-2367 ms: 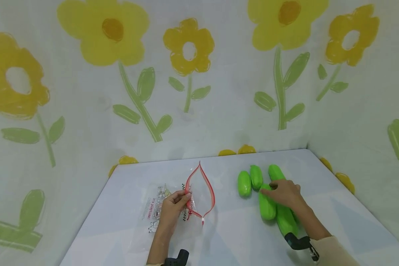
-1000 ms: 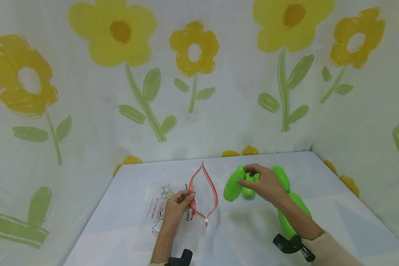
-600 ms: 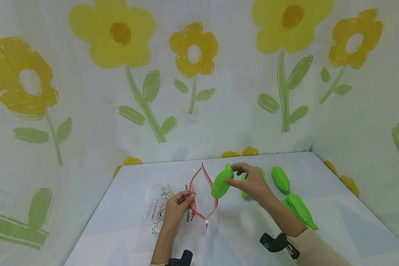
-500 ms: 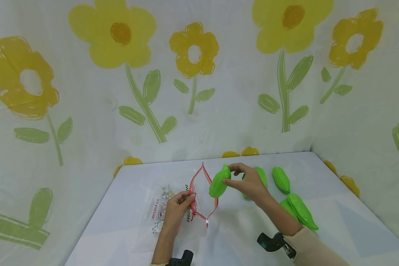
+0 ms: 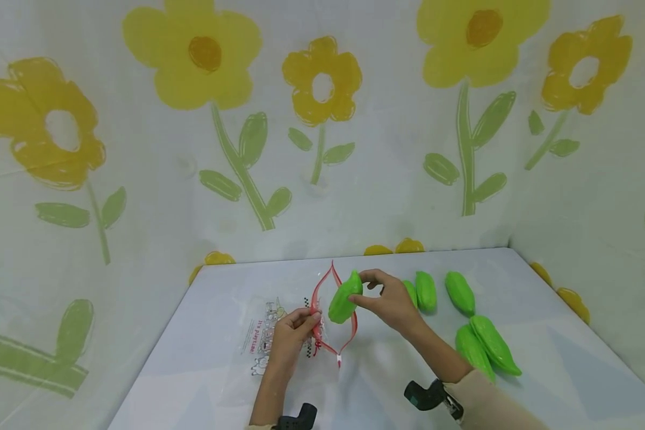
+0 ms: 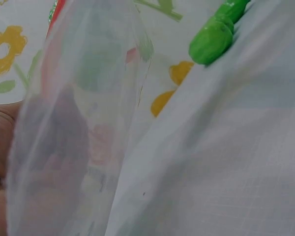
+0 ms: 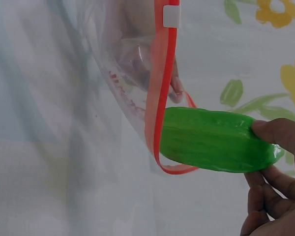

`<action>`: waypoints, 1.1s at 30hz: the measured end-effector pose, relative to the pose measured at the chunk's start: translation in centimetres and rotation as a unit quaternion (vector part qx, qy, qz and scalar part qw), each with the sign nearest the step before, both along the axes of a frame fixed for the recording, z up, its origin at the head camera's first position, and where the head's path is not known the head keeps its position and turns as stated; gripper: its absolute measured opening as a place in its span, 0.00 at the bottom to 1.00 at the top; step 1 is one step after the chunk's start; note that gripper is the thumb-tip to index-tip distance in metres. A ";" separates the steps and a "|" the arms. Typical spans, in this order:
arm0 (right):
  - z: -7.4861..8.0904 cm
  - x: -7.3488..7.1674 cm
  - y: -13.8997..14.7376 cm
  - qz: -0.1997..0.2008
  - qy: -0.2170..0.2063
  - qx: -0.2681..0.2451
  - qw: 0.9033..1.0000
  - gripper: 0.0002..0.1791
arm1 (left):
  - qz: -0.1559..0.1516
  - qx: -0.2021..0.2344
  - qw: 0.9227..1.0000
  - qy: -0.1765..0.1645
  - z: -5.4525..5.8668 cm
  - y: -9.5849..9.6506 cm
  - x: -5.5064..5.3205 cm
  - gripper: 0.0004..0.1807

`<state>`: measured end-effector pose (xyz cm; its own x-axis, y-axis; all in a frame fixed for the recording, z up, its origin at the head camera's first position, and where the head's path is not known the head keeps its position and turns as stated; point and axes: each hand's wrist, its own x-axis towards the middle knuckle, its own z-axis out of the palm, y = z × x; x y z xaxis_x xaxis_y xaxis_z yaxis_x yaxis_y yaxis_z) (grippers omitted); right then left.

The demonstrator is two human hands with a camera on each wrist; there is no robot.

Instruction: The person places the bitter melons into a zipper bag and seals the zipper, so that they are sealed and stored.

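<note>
My left hand (image 5: pixel 290 334) pinches the red-edged rim of a clear zip bag (image 5: pixel 258 337) with printed cartoon figures. The bag's mouth gapes toward the right, and a white slider (image 7: pixel 172 16) sits on its red strip. In my right hand (image 5: pixel 389 301) is a green toy cucumber (image 5: pixel 345 298), gripped at its stem end between thumb and fingers. Its far end reaches into the bag's mouth, as the right wrist view shows. Cloudy plastic (image 6: pixel 101 118) covers much of the left wrist view, with left-hand fingers partly visible behind it.
More green toy cucumbers lie on the white table (image 5: pixel 387 382) to the right: a pair (image 5: pixel 426 292) behind my right hand, one (image 5: pixel 460 292) farther right, and two touching (image 5: pixel 495 345) near my right forearm. A flower-printed curtain (image 5: pixel 376 197) stands behind the table.
My right hand has picked a toy cucumber from the group at right and carried it left to the bag's mouth. My left hand keeps holding the rim.
</note>
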<state>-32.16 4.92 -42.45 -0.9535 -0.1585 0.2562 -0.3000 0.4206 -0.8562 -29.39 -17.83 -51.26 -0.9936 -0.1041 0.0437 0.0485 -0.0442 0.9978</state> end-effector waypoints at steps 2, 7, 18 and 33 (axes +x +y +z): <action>-0.2 0.0 -0.2 -0.001 0.000 0.003 1.000 0.25 | 0.000 -0.001 1.000 -0.002 0.0 0.1 0.0 0.20; -0.9 -0.1 -0.7 0.003 -0.004 0.007 1.000 0.25 | -0.008 0.011 1.000 0.002 0.2 0.3 0.2 0.21; -2.2 -0.2 -0.7 0.029 0.016 0.041 0.999 0.25 | -0.023 0.037 0.999 0.005 0.2 0.5 0.5 0.22; -1.9 0.0 1.6 0.038 0.059 0.072 0.995 0.24 | -0.021 0.052 0.998 0.000 0.4 0.2 0.2 0.20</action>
<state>-32.16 6.52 -44.34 -0.9021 -0.2725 0.3346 -0.4302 0.5080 -0.7462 -29.20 -17.68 -50.88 -0.9972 -0.0663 0.0355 0.0451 -0.1491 0.9878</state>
